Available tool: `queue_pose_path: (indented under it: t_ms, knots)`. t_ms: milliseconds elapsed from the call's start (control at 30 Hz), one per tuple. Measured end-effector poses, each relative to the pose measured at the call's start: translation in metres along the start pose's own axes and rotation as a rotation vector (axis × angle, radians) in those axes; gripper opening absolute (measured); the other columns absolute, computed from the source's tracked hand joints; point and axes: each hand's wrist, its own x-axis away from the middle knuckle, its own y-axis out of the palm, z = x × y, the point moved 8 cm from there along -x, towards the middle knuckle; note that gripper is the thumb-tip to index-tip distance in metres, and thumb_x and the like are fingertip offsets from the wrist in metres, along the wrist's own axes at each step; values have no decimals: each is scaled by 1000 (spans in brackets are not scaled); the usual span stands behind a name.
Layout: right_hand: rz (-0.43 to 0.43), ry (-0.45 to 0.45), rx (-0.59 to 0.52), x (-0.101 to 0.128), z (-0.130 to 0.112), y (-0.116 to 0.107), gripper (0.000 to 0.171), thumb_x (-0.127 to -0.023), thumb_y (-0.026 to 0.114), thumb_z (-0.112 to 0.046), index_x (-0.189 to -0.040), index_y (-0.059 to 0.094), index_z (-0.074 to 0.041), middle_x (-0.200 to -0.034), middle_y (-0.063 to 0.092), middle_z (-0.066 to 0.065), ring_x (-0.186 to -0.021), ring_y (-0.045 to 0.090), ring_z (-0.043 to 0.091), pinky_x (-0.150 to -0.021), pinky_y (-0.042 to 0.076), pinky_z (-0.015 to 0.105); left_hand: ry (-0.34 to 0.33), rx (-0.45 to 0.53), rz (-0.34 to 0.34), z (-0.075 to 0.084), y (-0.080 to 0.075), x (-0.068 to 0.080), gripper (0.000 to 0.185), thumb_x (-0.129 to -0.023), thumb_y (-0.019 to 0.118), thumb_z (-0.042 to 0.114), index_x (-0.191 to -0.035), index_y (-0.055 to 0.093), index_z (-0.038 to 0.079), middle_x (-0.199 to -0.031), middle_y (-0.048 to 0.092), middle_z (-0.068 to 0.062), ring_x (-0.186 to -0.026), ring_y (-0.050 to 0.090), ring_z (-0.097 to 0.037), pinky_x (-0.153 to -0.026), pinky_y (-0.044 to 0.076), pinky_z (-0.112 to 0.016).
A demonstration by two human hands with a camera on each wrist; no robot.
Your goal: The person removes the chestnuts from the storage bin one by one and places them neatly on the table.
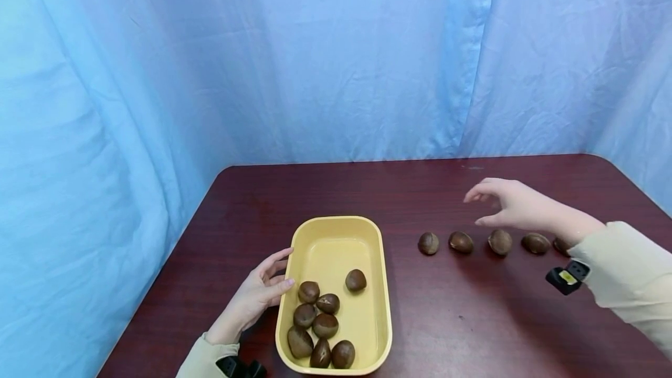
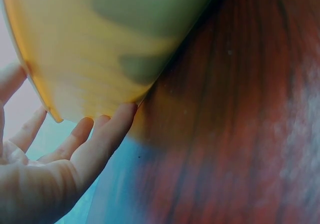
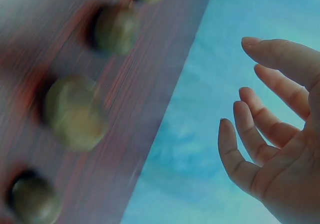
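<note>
A yellow tray stands on the table with several brown chestnuts in it, most gathered at its near left and one apart. At the tray's left side, my left hand touches the rim and outer wall with loosely extended fingers, as the left wrist view also shows. To the right of the tray, more chestnuts lie in a row. Above and behind that row hovers my right hand, fingers spread and slightly bent, nothing between them. The sleeve partly covers the rightmost chestnut.
The dark red-brown table has a rounded far edge. Blue curtains hang behind it and along its left. Both wrists carry a small black camera, seen on the right one.
</note>
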Motion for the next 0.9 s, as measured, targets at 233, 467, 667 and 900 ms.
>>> queue_pose_path:
  t_ms: [233, 467, 667, 900]
  knots:
    - [-61, -166, -19, -27, -58, 16, 30, -77, 76, -8, -103, 65, -18, -103, 59, -5, -96, 58, 18, -75, 52, 31, 0, 8, -9, 1, 2, -2, 68, -93, 58, 7, -150, 20, 6, -144, 30, -28, -105, 62, -14, -80, 55, -35]
    - [-114, -307, -16, -50, -109, 37, 28, -78, 75, -9, -103, 66, -15, -102, 59, 0, -95, 57, 17, -80, 50, 37, 5, 1, -11, 1, 1, -4, 70, -92, 60, 10, -150, 21, 7, -144, 30, -28, -105, 62, -15, -80, 55, -35]
    - [-163, -438, 32, -60, -150, 54, 29, -77, 76, -10, -104, 66, -10, -103, 59, 2, -95, 57, 19, -84, 49, 36, 4, 1, -11, 1, 3, -6, 69, -93, 59, 8, -150, 21, 7, -144, 30, -28, -105, 62, -15, -80, 55, -35]
    - [-261, -530, 147, -66, -183, 76, 35, -72, 79, -11, -104, 65, -11, -101, 56, 2, -88, 55, 16, -81, 48, 30, 3, 3, -12, 3, 3, -7, 68, -93, 58, 7, -150, 21, 6, -143, 30, -28, -105, 61, -15, -80, 55, -35]
